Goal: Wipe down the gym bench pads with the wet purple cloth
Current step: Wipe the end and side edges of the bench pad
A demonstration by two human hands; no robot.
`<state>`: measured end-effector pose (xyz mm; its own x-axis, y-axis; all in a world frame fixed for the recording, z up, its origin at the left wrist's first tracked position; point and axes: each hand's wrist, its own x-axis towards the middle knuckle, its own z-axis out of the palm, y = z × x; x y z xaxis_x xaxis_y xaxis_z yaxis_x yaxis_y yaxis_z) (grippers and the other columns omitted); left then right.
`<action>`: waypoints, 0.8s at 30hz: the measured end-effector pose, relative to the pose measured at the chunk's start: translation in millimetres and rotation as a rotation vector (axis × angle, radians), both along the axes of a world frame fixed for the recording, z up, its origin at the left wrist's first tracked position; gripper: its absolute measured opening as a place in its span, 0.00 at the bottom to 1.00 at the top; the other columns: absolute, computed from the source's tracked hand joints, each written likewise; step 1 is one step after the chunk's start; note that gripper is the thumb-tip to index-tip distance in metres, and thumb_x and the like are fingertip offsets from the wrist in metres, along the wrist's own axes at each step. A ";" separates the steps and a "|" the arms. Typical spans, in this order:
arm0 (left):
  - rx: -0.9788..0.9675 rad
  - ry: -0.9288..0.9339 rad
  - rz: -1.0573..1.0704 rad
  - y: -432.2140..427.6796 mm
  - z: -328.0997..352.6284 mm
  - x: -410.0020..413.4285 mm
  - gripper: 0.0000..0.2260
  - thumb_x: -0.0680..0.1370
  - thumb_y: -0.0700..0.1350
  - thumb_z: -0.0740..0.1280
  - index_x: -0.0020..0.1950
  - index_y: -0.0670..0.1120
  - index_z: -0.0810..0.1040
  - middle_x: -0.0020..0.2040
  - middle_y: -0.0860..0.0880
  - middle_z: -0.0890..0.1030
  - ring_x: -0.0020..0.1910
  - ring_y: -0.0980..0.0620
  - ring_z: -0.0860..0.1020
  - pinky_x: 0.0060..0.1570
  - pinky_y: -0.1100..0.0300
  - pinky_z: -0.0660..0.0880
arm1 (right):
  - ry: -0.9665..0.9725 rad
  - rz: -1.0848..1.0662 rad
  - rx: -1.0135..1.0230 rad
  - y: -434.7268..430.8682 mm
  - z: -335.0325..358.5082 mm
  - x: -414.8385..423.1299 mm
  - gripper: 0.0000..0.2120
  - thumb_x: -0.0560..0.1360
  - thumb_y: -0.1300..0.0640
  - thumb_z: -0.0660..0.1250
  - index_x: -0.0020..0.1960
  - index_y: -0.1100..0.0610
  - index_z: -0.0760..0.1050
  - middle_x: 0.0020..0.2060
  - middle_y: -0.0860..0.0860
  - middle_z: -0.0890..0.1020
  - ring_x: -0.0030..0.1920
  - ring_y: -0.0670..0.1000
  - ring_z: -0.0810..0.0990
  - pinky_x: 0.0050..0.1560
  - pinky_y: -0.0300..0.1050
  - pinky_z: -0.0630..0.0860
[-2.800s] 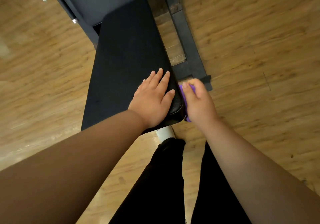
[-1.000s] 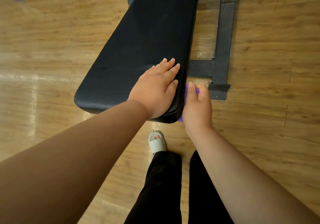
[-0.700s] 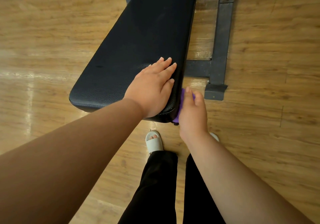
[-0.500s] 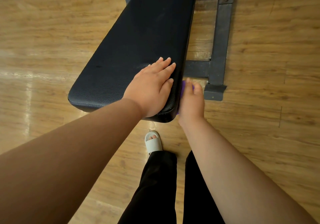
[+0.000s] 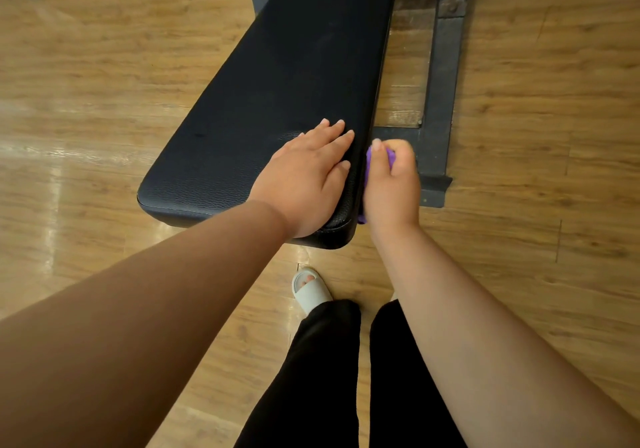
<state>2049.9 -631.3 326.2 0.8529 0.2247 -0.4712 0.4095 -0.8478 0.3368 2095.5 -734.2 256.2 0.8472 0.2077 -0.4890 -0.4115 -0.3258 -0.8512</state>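
A long black bench pad runs from the top of the head view down to the middle. My left hand lies flat on its near right corner, fingers straight. My right hand grips the purple cloth and holds it against the pad's right side edge near that corner. Only small bits of the cloth show past my fingers and palm.
The dark metal bench frame lies on the wooden floor just right of the pad, its foot beside my right hand. My legs in black trousers and a white slipper stand below the pad's end.
My right hand with the cloth has slid a little forward along the pad's right side edge. My left hand stays flat on the same corner.
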 end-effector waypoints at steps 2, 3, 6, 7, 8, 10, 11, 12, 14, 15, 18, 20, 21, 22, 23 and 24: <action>0.007 0.000 0.001 0.3 -0.4 0.4 0.21 0.84 0.48 0.51 0.78 0.51 0.57 0.79 0.54 0.56 0.78 0.57 0.49 0.70 0.67 0.43 | 0.000 -0.004 0.046 -8.3 3.6 -13.0 0.05 0.81 0.50 0.58 0.52 0.50 0.69 0.41 0.42 0.76 0.40 0.41 0.76 0.39 0.33 0.75; 0.012 0.002 0.000 0.4 -0.4 0.7 0.21 0.84 0.48 0.51 0.78 0.51 0.57 0.79 0.54 0.55 0.78 0.57 0.49 0.70 0.67 0.42 | -0.010 0.005 0.057 -12.5 6.0 -20.0 0.04 0.81 0.51 0.59 0.54 0.49 0.69 0.43 0.42 0.76 0.42 0.39 0.76 0.40 0.33 0.75; 0.013 0.011 -0.009 0.9 -0.6 0.8 0.21 0.84 0.49 0.51 0.79 0.51 0.56 0.79 0.54 0.55 0.78 0.57 0.48 0.69 0.67 0.42 | -0.110 0.028 0.018 -13.5 8.3 -20.3 0.03 0.81 0.56 0.60 0.54 0.50 0.68 0.44 0.39 0.74 0.42 0.30 0.73 0.40 0.23 0.69; 0.011 0.008 -0.013 0.9 -0.9 0.6 0.21 0.84 0.49 0.51 0.79 0.51 0.57 0.79 0.54 0.55 0.78 0.57 0.49 0.70 0.67 0.42 | -0.132 0.024 -0.002 -9.7 8.8 -12.8 0.03 0.81 0.57 0.60 0.53 0.51 0.68 0.43 0.39 0.74 0.42 0.30 0.73 0.40 0.23 0.67; 0.010 0.004 -0.017 1.1 -1.1 0.5 0.21 0.84 0.49 0.51 0.79 0.51 0.57 0.79 0.54 0.55 0.78 0.57 0.49 0.70 0.66 0.43 | -0.134 0.018 -0.019 -4.3 8.3 -4.4 0.02 0.81 0.57 0.60 0.52 0.51 0.68 0.42 0.39 0.74 0.41 0.30 0.73 0.39 0.22 0.67; 0.005 -0.001 -0.020 1.8 -0.8 0.2 0.21 0.84 0.49 0.51 0.79 0.51 0.57 0.79 0.53 0.55 0.78 0.56 0.49 0.71 0.65 0.43 | -0.101 0.007 -0.028 4.2 6.9 8.5 0.01 0.81 0.56 0.60 0.52 0.52 0.69 0.40 0.39 0.73 0.39 0.31 0.73 0.38 0.22 0.67; 0.004 0.000 -0.021 2.0 -0.4 0.2 0.21 0.84 0.49 0.51 0.79 0.50 0.57 0.79 0.53 0.55 0.78 0.56 0.49 0.71 0.64 0.44 | -0.088 0.007 -0.029 5.1 6.8 9.3 0.02 0.81 0.56 0.59 0.53 0.53 0.69 0.40 0.39 0.73 0.39 0.32 0.73 0.38 0.22 0.67; 0.004 0.002 -0.024 2.2 -0.6 0.3 0.22 0.84 0.49 0.51 0.79 0.50 0.57 0.79 0.53 0.55 0.78 0.56 0.49 0.72 0.63 0.44 | -0.086 0.019 -0.030 3.5 8.8 6.9 0.04 0.81 0.55 0.59 0.55 0.54 0.70 0.40 0.39 0.73 0.38 0.32 0.73 0.37 0.23 0.67; 0.008 0.013 -0.027 2.2 -0.6 0.7 0.22 0.84 0.50 0.50 0.79 0.51 0.56 0.79 0.53 0.54 0.78 0.55 0.48 0.73 0.62 0.44 | -0.110 0.058 -0.005 -6.1 13.4 -6.3 0.05 0.82 0.55 0.59 0.56 0.54 0.70 0.42 0.40 0.74 0.40 0.32 0.73 0.38 0.24 0.68; 0.010 0.018 -0.029 2.1 -0.6 1.4 0.22 0.84 0.50 0.50 0.79 0.51 0.55 0.80 0.53 0.53 0.78 0.55 0.47 0.73 0.62 0.44 | -0.125 0.074 0.010 -11.3 16.0 -14.0 0.04 0.81 0.55 0.59 0.55 0.53 0.70 0.43 0.40 0.74 0.41 0.31 0.73 0.39 0.24 0.69; 0.018 0.059 -0.039 1.6 -0.7 2.6 0.23 0.84 0.52 0.49 0.80 0.51 0.51 0.80 0.52 0.49 0.78 0.53 0.44 0.74 0.59 0.44 | -0.163 0.106 -0.003 -13.2 17.8 -14.9 0.02 0.81 0.55 0.60 0.54 0.51 0.69 0.43 0.40 0.74 0.42 0.31 0.73 0.40 0.24 0.68; 0.024 0.107 -0.078 1.9 -0.1 4.3 0.24 0.85 0.52 0.47 0.80 0.50 0.49 0.80 0.51 0.48 0.78 0.53 0.44 0.74 0.59 0.42 | -0.150 0.107 -0.033 -2.2 15.6 2.7 0.01 0.81 0.55 0.60 0.52 0.51 0.68 0.41 0.40 0.73 0.40 0.32 0.73 0.38 0.23 0.67; 0.017 0.141 -0.097 2.7 1.5 6.4 0.24 0.85 0.52 0.47 0.80 0.50 0.48 0.80 0.52 0.47 0.78 0.53 0.44 0.74 0.59 0.42 | -0.126 0.098 -0.038 3.6 13.3 12.4 0.00 0.81 0.55 0.59 0.52 0.51 0.68 0.40 0.40 0.73 0.40 0.35 0.73 0.37 0.23 0.67; 0.011 0.183 -0.111 4.2 4.2 9.8 0.24 0.84 0.53 0.48 0.80 0.51 0.47 0.80 0.52 0.47 0.78 0.53 0.44 0.74 0.58 0.43 | -0.101 0.086 -0.040 7.3 11.0 19.6 0.00 0.81 0.55 0.59 0.52 0.51 0.69 0.40 0.40 0.73 0.40 0.37 0.73 0.36 0.23 0.67; 0.016 0.221 -0.123 7.6 6.9 14.5 0.25 0.84 0.53 0.48 0.80 0.51 0.47 0.80 0.53 0.47 0.78 0.53 0.45 0.74 0.57 0.45 | -0.086 0.078 -0.036 8.7 7.7 22.7 0.01 0.81 0.54 0.59 0.52 0.50 0.69 0.40 0.40 0.73 0.40 0.38 0.73 0.36 0.23 0.68; 0.032 0.240 -0.132 12.4 8.7 20.6 0.25 0.84 0.54 0.49 0.80 0.52 0.48 0.80 0.53 0.49 0.78 0.53 0.47 0.74 0.56 0.48 | -0.083 0.072 -0.024 7.9 5.6 22.3 0.01 0.81 0.54 0.60 0.51 0.50 0.69 0.40 0.40 0.74 0.40 0.37 0.73 0.36 0.23 0.68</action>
